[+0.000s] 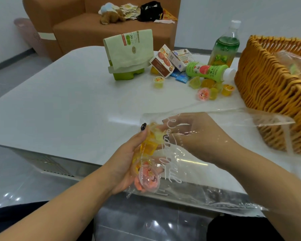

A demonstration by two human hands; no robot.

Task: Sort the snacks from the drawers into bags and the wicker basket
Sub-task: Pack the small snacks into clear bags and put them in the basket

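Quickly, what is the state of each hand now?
Left hand: holds jelly cups through the clear bag.
Right hand: inside the bag; grip cannot be told.

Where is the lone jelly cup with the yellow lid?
In the head view, the jelly cup stands alone on the white table, right of the green holder.

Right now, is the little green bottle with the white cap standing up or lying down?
Lying down. The small green bottle rests on its side on the white table, white cap toward the wicker basket, while the taller drink bottle behind stands upright.
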